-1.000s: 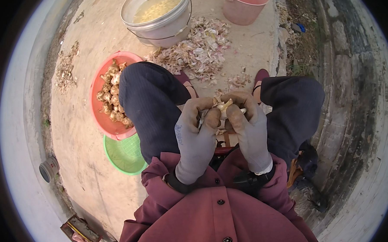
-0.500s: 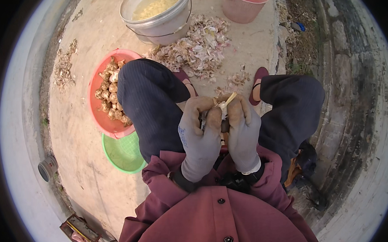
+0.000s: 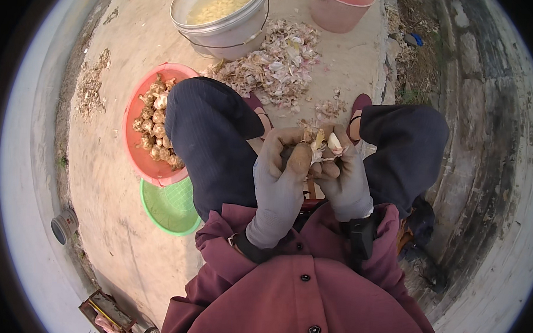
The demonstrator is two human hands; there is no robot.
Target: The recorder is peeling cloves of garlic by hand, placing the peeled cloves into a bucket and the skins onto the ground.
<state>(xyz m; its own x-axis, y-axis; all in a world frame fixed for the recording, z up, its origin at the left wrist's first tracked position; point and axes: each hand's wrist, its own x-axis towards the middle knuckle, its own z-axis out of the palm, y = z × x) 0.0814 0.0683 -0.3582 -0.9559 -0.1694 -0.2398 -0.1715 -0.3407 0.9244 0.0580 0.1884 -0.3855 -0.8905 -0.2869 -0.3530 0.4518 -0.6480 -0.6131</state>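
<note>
Both my hands wear grey gloves with soiled fingertips and meet between my knees. My left hand [image 3: 279, 178] is closed on a broken garlic bulb [image 3: 318, 150], its dry stalk pointing up and papery skin hanging loose. A single garlic clove [image 3: 336, 144], white with a pinkish base, rests against the fingers of my right hand [image 3: 350, 181], which is curled around it next to the bulb. How far the right fingers also touch the bulb is partly hidden. Whole garlic bulbs [image 3: 155, 125] fill part of an orange-red basin [image 3: 128, 138] by my left knee.
A white bucket [image 3: 227, 44] with peeled cloves in liquid stands ahead, beside a heap of garlic skins [image 3: 286, 63]. Farther right is a pink bucket [image 3: 342, 16]. A green basket [image 3: 168, 213] sits partly under the basin. A small pail [image 3: 65, 225] lies far left.
My hands have moved slightly apart, and the right has turned so its fingers show. A clove now sits separate from the bulb at the right fingers. The view has shifted a little.
</note>
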